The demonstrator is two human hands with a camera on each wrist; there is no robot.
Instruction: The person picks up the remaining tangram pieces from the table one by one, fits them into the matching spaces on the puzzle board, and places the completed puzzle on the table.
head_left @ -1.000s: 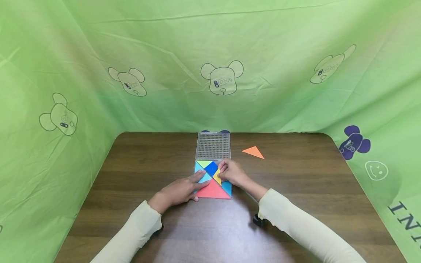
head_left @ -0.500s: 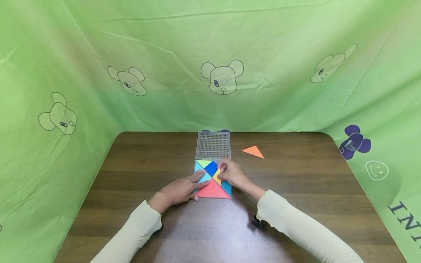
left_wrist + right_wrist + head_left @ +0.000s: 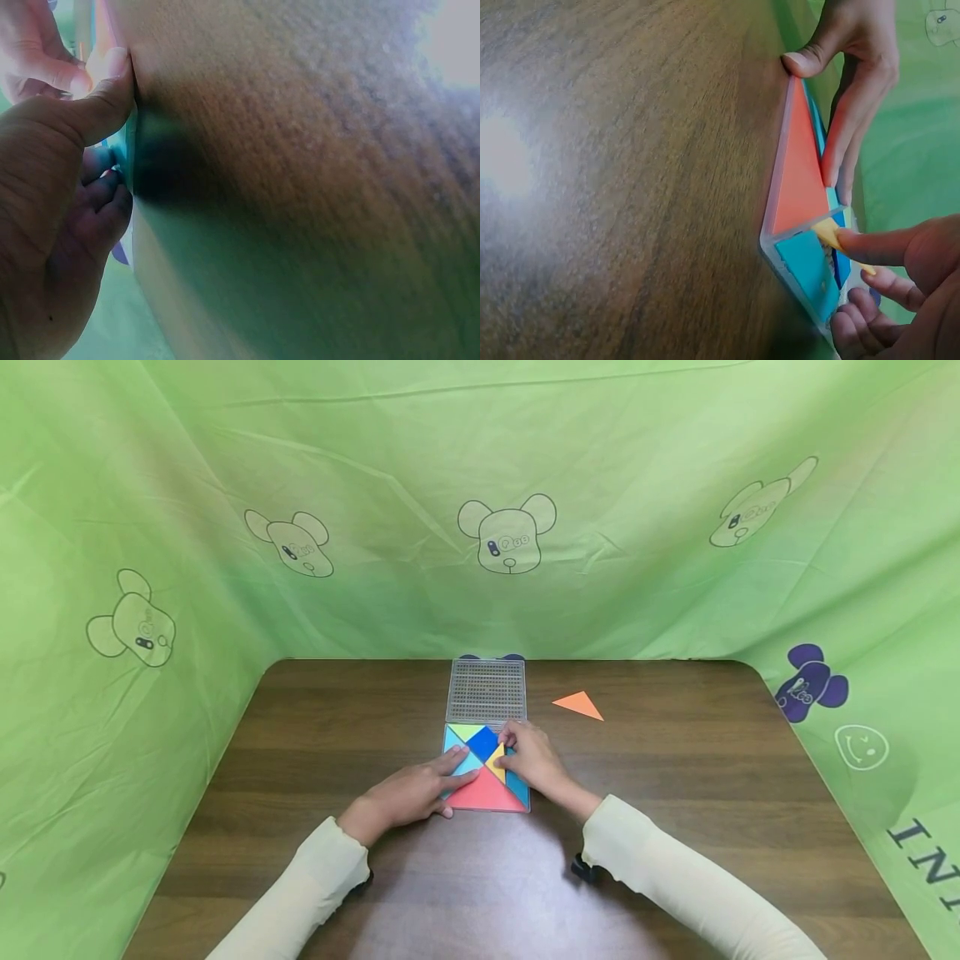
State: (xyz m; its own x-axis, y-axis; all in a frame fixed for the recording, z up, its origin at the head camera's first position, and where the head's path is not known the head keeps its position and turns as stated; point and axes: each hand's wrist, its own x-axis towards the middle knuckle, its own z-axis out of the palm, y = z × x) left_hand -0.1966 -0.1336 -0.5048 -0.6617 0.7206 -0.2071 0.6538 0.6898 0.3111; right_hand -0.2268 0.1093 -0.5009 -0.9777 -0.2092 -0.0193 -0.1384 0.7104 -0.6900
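A flat tangram case (image 3: 487, 811) lies on the table, its tray filled with coloured pieces. My left hand (image 3: 401, 795) rests over its left side. The straight fingers touch the light blue triangle (image 3: 467, 765) and red triangle (image 3: 480, 793), and the thumb is at the front left corner in the right wrist view. My right hand (image 3: 536, 764) pinches a yellow triangle (image 3: 826, 231) between thumb and forefinger. That piece sits tilted between the blue square (image 3: 482, 743) and the teal triangle (image 3: 810, 270). Beside the square lies a lime green triangle (image 3: 465, 732).
The case's clear gridded lid (image 3: 487, 691) lies folded back behind the tray. A loose orange triangle (image 3: 580, 704) is on the brown table (image 3: 337, 710), right of the lid. Green printed cloth (image 3: 390, 602) surrounds the table's back and sides.
My right hand has shifted very slightly, still pinching the yellow triangle; more teal shows behind its fingers. The left hand stays in the same place.
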